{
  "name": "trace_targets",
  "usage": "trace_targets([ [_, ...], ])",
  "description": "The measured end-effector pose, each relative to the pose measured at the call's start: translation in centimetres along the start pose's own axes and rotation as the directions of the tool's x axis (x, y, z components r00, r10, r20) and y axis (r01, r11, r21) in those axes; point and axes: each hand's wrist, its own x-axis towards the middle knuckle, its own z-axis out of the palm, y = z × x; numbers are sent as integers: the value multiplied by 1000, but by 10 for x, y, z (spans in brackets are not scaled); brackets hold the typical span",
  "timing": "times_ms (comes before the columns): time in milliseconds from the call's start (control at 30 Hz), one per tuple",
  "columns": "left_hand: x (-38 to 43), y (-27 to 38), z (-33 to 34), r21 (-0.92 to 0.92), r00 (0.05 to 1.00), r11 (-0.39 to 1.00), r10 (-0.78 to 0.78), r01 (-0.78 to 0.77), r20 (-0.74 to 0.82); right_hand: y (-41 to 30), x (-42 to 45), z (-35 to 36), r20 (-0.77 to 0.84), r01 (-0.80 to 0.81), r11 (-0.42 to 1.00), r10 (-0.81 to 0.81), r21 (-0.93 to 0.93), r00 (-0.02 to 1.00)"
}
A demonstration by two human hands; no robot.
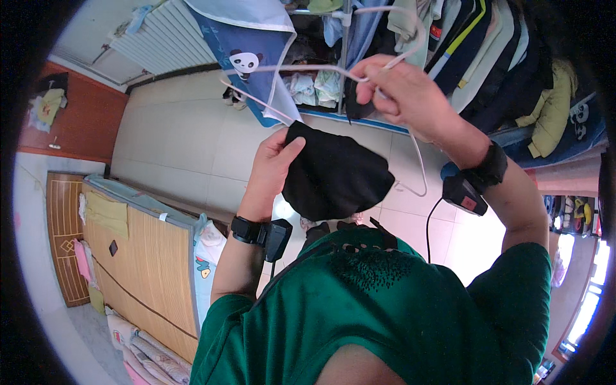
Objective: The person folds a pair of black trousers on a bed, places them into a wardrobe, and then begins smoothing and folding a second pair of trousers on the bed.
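My left hand point(274, 163) pinches the upper left corner of a black cloth garment point(339, 171) between thumb and fingers. The garment hangs in front of my body, and its exact kind cannot be made out. Above it and to the right, my right hand point(402, 91) grips a white wire clothes hanger point(308, 68) near the base of its hook. One arm of the hanger reaches left past the garment. Its other end point(421, 173) bends down on the right, and part of the wire is hidden behind the black cloth.
A fabric wardrobe with a panda-print flap point(250, 41) stands ahead, with many clothes point(474, 53) hanging on its right side. To the left is a bed with a woven mat point(144, 269). A radiator point(163, 38) lines the wall. Cables point(428, 231) run from devices on both wrists.
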Motion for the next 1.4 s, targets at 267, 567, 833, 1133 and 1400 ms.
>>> trace_targets([
  [267, 5, 28, -27, 180, 983, 968, 183, -178, -16, -31, -11, 5, 83, 211, 977, -208, -33, 975],
  [567, 4, 16, -39, 177, 956, 951, 273, -252, -107, -25, -9, 21, 67, 63, 998, -62, -7, 996],
  [833, 12, 19, -43, 434, 895, 863, 382, -257, -230, -25, -14, 17, 41, 102, 994, -103, 27, 994],
  [1133, 7, 50, 11, 825, 768, 286, 590, -488, 249, -8, -36, 2, 115, -67, 997, 69, -25, 991],
  [1400, 44, 58, 67, 764, 817, 352, 437, -541, 377, -1, -88, -52, 36, -75, 997, 75, -6, 997],
])
